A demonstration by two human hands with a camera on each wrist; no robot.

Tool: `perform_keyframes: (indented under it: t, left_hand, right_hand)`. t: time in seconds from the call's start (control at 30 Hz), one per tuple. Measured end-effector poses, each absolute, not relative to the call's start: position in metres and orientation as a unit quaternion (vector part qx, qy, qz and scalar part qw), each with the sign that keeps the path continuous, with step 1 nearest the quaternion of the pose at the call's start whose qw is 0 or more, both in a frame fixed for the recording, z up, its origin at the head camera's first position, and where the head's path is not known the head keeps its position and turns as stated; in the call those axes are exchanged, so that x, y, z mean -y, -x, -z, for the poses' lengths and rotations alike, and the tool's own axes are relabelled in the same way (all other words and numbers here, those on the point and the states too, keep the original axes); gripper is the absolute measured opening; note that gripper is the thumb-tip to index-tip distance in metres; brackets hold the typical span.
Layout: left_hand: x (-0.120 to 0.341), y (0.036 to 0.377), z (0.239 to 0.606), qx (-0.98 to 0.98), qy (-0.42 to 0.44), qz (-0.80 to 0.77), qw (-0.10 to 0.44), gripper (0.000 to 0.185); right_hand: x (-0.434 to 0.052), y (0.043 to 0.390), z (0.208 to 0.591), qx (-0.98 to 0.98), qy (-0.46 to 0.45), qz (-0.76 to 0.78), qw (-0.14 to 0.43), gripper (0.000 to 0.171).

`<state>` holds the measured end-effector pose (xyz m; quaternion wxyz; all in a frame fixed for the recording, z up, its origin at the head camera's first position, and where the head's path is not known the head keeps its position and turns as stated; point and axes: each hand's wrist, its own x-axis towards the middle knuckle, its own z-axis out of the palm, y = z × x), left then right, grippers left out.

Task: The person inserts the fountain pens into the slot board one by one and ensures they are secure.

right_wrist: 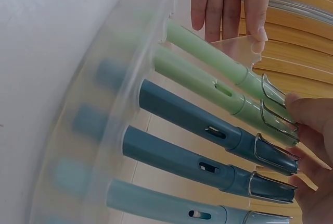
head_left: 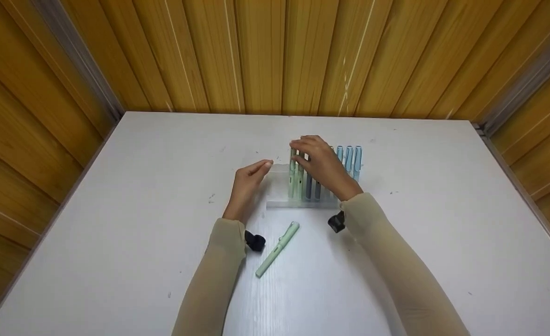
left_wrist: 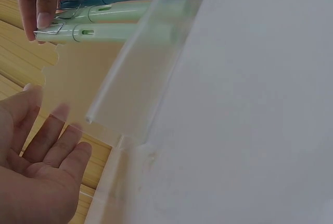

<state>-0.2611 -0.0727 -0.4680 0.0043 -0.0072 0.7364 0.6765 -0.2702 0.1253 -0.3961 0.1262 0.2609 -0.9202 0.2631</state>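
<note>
A clear pen stand [head_left: 279,204] holds a row of upright capped pens. At its left end, my left hand [head_left: 251,181] holds the see-through back plate [left_wrist: 78,78], with the thumb on one side and fingers behind it. My right hand [head_left: 324,161] reaches over the row and pinches the clip end of the outermost green pen [right_wrist: 208,54] with thumb and fingers. That pen's lower end sits in the stand's front ledge. Beside it stand a second green pen [right_wrist: 192,81] and two dark blue pens [right_wrist: 182,112]. Part of the row is hidden behind my right hand.
Another green pen [head_left: 277,249] lies slantwise on the white table [head_left: 139,233], in front of the stand and between my forearms. Light blue pens [head_left: 349,156] fill the right end of the row. A wood-panelled wall [head_left: 256,56] rises behind the table.
</note>
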Motion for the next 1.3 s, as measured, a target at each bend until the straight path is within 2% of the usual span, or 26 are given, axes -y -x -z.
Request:
perform_keyframes:
  t: [0.13,0.33,0.43,0.53,0.83,0.97,1.13,1.3]
  left_hand:
    - [0.073,0.261,0.469,-0.743,0.007,-0.67,0.005,0.036]
    - [0.073,0.261,0.469,-0.742,0.009,-0.671,0.004,0.036]
    - [0.073,0.261,0.47,-0.74,0.008,-0.673,0.002,0.036]
    - [0.073,0.261,0.469,-0.739,0.003,-0.674,0.005,0.035]
    - [0.073,0.262,0.469,-0.742,0.003,-0.671,-0.001,0.034]
    - [0.073,0.262,0.47,-0.745,0.007,-0.667,-0.002,0.034]
    - [0.073,0.261,0.471,-0.748,0.007,-0.664,0.002,0.034]
    - [0.074,0.261,0.47,-0.751,0.007,-0.66,-0.002,0.034]
  right_hand:
    - [-0.126,0.267,0.397,0.916,-0.267,-0.271,0.129,0.035]
    - [-0.129,0.254,0.398,0.894,-0.284,-0.304,0.167,0.028]
    - [-0.13,0.244,0.401,0.886,-0.29,-0.325,0.157,0.025]
    - [-0.131,0.235,0.405,0.887,-0.28,-0.35,0.109,0.023]
    - [-0.137,0.217,0.421,0.885,-0.22,-0.395,-0.107,0.027]
    - [-0.137,0.213,0.426,0.88,-0.202,-0.389,-0.181,0.028]
    - [-0.136,0.207,0.432,0.881,-0.184,-0.37,-0.231,0.027]
    - [-0.132,0.203,0.436,0.886,-0.171,-0.355,-0.245,0.026]
